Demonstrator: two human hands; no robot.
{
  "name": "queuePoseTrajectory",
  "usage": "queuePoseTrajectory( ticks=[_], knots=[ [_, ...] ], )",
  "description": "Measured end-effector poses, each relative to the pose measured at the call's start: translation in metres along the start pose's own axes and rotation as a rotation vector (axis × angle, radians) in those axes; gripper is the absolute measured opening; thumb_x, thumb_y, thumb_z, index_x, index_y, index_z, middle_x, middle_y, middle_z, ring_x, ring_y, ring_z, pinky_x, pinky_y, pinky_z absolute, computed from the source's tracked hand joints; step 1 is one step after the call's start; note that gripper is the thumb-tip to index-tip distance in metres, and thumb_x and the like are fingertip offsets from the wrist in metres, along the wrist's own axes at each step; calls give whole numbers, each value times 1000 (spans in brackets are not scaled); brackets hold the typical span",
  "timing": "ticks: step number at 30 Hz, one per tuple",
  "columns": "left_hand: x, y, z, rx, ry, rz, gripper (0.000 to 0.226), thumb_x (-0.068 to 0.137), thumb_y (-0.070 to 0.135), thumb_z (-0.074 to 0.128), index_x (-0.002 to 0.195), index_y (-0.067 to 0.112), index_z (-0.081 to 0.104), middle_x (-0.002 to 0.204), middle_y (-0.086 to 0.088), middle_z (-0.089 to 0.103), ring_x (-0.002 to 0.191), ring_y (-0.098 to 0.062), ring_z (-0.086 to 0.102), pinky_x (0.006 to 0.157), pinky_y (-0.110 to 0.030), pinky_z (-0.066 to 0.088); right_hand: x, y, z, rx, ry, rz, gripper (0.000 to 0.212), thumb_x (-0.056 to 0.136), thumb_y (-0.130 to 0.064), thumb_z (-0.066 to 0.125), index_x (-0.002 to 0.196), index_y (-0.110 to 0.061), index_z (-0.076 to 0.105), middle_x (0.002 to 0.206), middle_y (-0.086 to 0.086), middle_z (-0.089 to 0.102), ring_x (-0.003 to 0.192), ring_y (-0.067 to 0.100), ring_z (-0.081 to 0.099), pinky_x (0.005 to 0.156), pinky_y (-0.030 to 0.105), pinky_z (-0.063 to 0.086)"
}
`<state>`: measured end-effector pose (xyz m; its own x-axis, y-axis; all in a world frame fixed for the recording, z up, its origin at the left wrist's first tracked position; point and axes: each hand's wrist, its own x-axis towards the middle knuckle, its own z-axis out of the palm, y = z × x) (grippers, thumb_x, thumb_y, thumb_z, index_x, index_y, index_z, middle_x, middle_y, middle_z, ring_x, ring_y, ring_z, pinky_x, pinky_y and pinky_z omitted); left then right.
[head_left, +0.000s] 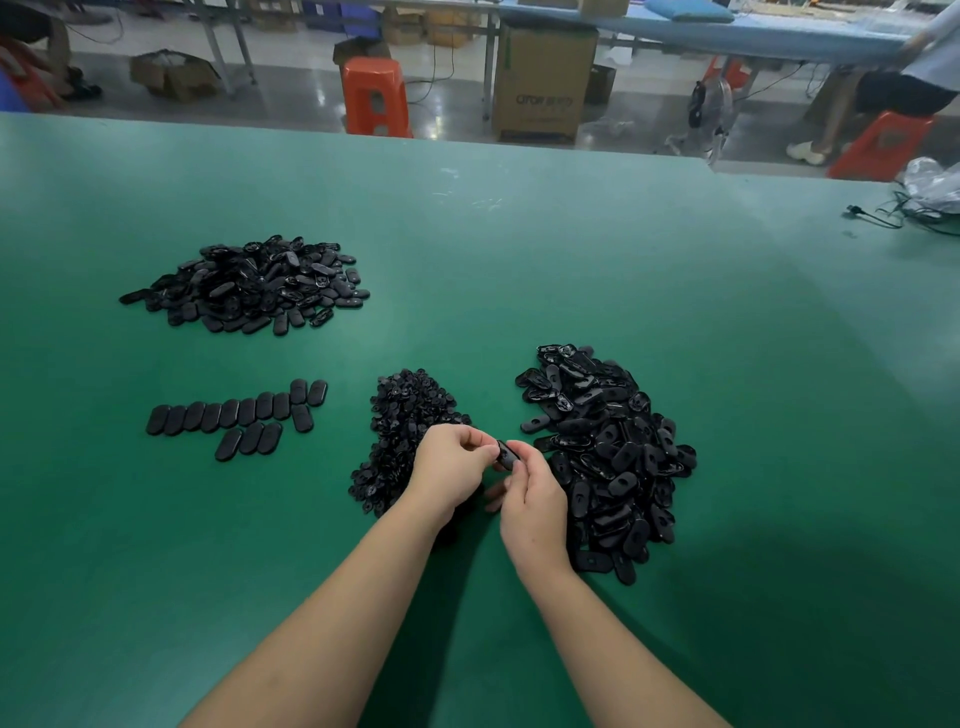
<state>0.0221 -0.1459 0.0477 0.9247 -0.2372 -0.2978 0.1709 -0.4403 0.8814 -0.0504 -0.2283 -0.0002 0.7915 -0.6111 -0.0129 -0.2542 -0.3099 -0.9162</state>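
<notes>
Between my two hands, above the green table (519, 260), is one small black oval plastic shell (508, 455). My left hand (451, 470) pinches its left end with curled fingers. My right hand (532, 499) pinches its right end between thumb and fingers. A heap of small black inner parts (402, 415) lies under and beyond my left hand. A larger heap of black oval shells (608, 457) lies just right of my right hand.
A row of finished black oval pieces (239, 415) lies flat at the left. Another heap of black shells (249, 283) sits further back left. A cable (883, 218) and plastic bag (932, 184) lie at the far right. Stools, boxes and seated people are beyond the table.
</notes>
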Motion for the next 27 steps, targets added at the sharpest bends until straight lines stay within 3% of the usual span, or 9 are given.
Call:
queuePoseTrajectory(
  ticks=[11, 24, 27],
  knots=[
    [-1, 3, 2, 271, 1, 97, 16, 92, 20, 69, 77, 24, 74, 80, 7, 73, 75, -11, 66, 68, -25, 52, 0, -1, -3, -46, -5, -33, 30, 106, -11, 42, 126, -13, 64, 109, 3, 73, 94, 24, 70, 89, 41, 54],
    [0, 10, -1, 418, -25, 149, 14, 95, 17, 65, 85, 19, 75, 84, 3, 72, 73, -7, 60, 63, -17, 42, 0, 2, -2, -40, -26, -30, 29, 106, -12, 41, 124, -15, 64, 100, 2, 74, 83, 24, 70, 82, 43, 55],
    [-2, 10, 0, 429, -6, 179, 14, 94, 15, 65, 85, 20, 74, 84, 4, 72, 77, -10, 64, 71, -22, 50, 0, 3, -1, -37, -25, -40, 29, 106, -11, 41, 122, -15, 65, 96, 1, 73, 79, 21, 69, 80, 42, 56]
  ],
)
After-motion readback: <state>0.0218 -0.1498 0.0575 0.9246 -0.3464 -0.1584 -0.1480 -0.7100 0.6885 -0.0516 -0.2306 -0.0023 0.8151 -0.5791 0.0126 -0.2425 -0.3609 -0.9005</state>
